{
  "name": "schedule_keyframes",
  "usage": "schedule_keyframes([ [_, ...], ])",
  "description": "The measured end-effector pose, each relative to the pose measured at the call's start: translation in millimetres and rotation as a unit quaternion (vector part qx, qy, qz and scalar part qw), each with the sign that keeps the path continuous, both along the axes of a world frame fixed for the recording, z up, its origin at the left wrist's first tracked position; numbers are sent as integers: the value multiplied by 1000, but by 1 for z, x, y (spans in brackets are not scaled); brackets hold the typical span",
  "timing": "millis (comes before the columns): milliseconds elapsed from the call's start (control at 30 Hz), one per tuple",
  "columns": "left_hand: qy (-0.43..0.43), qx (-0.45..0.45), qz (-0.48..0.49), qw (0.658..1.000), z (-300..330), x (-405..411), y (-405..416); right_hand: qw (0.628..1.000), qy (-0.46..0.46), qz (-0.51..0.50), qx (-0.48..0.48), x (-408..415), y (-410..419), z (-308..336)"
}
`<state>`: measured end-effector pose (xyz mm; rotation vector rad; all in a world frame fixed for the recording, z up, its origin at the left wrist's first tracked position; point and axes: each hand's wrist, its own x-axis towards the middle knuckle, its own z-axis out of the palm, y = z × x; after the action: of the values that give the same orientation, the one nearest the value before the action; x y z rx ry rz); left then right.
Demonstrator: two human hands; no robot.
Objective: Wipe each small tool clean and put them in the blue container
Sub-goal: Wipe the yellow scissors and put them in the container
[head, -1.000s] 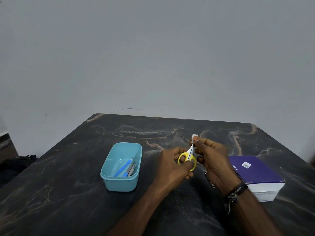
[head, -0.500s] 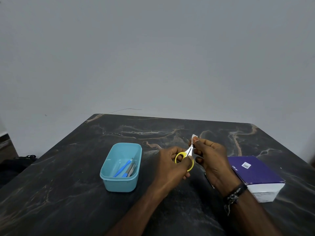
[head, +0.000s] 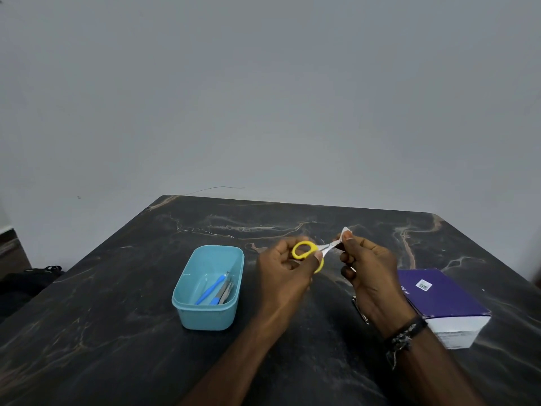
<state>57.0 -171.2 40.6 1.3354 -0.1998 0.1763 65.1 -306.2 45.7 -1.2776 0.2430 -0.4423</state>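
Note:
Small scissors (head: 311,252) with yellow handles are held above the dark table. My left hand (head: 285,272) grips the handle loops. My right hand (head: 369,268) pinches a small white wipe (head: 345,231) around the metal blade tips, which are hidden under it. The light blue container (head: 209,315) stands to the left of my hands. It holds a blue-handled tool (head: 211,289) and a few grey metal tools (head: 227,292).
A purple and white box (head: 442,303) lies on the table to the right of my right wrist. A small metal tool (head: 359,310) shows partly beneath my right hand. The marbled black table (head: 117,332) ends at a plain wall behind.
My left hand has drawn the scissors to the left and tilted them flatter, so more of the blade shows outside the wipe. My right hand has stayed about where it was.

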Motion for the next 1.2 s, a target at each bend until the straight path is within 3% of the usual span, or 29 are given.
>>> schedule_keyframes([
  [167, -64, -121, 126, 982, 5, 2, 4, 996, 1, 81, -39, -4, 3, 0],
  [400, -85, -173, 197, 961, 7, 6, 8, 966, 22, 183, -181, -11, 13, -2],
  [567, -83, -170, 221, 957, 6, 10, 10, 950, 27, 211, -227, -14, 15, 0],
  [733, -82, -158, 233, 956, 5, 12, 12, 961, 46, 150, -230, -14, 14, 1],
  [1033, -65, -78, 147, 984, -5, 15, 5, 954, -14, 182, -239, -14, 19, -1],
  [1200, -64, -48, 126, 989, -7, 14, 6, 961, -28, 150, -230, -13, 19, -1],
])
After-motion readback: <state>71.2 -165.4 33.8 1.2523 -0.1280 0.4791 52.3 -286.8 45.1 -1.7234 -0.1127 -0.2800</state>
